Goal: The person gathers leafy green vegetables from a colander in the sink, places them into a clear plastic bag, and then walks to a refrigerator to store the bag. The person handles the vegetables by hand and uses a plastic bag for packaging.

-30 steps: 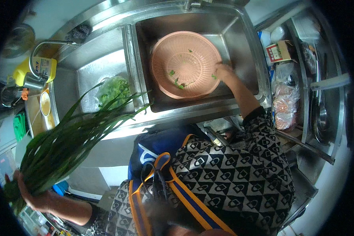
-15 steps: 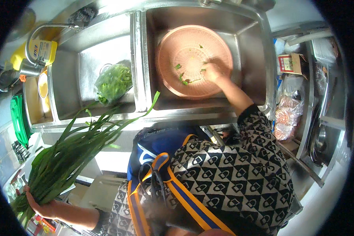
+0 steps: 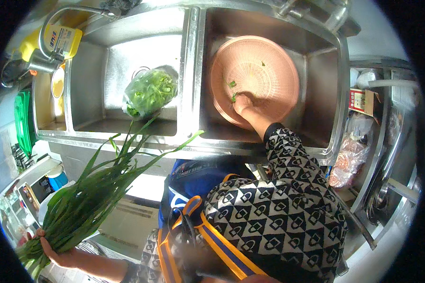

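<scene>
My left hand [image 3: 52, 250] is closed round the pale lower end of a bunch of long, flat green leaves [image 3: 92, 193]. The leaves fan out toward the sink's front edge, their tips crossing it. Down inside a round pinkish-orange plastic colander [image 3: 274, 94], my right hand [image 3: 243, 104] has its fingers drawn together at the near left of the base. A green leaf scrap [image 3: 234, 97] shows at its fingertips; the rest of what it grips is hidden. Another scrap [image 3: 232, 84] lies just beyond, and one more [image 3: 263, 63] sits farther back.
The colander stands in the right basin of a steel sink [image 3: 190, 70]. A clear bag of leafy greens [image 3: 151, 92] lies in the left basin. A faucet [image 3: 45, 35] and a yellow jug [image 3: 68, 42] are at far left. Shelves [image 3: 359, 165] with bagged goods stand at right.
My right hand has moved left and nearer within the colander, and fewer scraps show there. My left hand still holds the bunch. The whole view has shifted, with the sink now farther right.
</scene>
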`<state>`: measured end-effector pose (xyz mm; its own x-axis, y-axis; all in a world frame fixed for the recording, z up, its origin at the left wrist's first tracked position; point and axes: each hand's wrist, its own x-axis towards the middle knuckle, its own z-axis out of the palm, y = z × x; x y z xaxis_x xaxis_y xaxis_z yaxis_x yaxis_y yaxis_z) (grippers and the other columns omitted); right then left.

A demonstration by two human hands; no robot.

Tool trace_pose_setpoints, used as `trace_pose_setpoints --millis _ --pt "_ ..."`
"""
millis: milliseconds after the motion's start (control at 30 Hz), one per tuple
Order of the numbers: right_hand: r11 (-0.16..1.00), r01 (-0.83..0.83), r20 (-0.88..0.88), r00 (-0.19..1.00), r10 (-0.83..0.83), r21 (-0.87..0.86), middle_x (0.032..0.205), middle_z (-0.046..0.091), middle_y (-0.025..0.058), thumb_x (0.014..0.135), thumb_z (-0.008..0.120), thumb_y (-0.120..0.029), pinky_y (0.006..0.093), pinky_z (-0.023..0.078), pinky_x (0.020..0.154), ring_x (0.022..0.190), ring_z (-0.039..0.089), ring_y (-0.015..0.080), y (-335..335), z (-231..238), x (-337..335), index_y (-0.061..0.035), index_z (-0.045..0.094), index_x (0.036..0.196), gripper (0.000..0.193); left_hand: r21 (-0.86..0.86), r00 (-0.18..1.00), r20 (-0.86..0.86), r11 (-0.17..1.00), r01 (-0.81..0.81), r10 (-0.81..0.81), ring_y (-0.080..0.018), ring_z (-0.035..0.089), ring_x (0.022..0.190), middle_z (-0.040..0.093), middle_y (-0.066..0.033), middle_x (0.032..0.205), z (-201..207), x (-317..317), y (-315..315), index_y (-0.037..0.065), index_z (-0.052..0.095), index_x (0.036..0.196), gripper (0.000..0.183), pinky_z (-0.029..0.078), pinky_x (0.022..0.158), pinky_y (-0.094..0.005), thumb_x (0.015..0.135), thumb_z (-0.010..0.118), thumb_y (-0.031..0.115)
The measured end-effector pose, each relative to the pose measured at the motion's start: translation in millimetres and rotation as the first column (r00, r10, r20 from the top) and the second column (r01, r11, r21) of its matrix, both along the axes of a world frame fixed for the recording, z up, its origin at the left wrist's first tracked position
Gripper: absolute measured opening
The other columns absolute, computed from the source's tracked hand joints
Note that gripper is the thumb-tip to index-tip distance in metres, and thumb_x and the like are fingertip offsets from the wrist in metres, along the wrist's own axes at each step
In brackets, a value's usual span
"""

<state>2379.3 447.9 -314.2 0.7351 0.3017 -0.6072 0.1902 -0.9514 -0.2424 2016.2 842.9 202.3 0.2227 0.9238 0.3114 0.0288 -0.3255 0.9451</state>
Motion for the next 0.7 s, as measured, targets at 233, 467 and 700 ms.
trace_pose_setpoints --millis 233,467,700 --pt "0.697 0.610 -0.420 0.783 -0.458 0.376 0.073 0.062 0.0118 0.080 0.062 -0.004 0.0269 0.050 0.046 0.052 0.060 0.0149 1 -9 37 -0.0007 0.061 0.095 0.016 -0.053 0.992 -0.009 0.991 -0.123 0.123 -0.0194 0.048 0.096 0.050 -0.0104 0.097 -5 5 -15 -0.003 0.048 0.104 0.028 0.036 0.091 -0.0332 0.081 0.053 0.012" --pt "0.678 0.604 -0.311 0.797 -0.518 0.419 0.077 0.064 0.0094 0.077 0.066 -0.008 0.0312 0.049 0.050 0.060 0.062 0.0163 27 -9 95 -0.0040 0.063 0.092 0.015 -0.069 0.984 -0.033 0.981 -0.179 0.177 -0.0187 0.047 0.097 0.049 -0.0094 0.098 -10 0 -18 0.000 0.049 0.100 0.022 0.039 0.088 -0.0326 0.082 0.051 0.013" --pt "0.962 0.263 0.288 0.917 -0.274 0.078 0.082 0.065 0.0176 0.072 0.067 -0.033 0.0422 0.049 0.071 0.079 0.063 0.0348 52 -65 100 -0.0074 0.066 0.086 0.029 -0.045 0.984 -0.087 0.986 -0.161 0.157 -0.0210 0.048 0.093 0.047 -0.0100 0.097 -8 -3 -28 0.001 0.035 0.122 0.044 0.042 0.084 -0.0349 0.083 0.050 0.012"
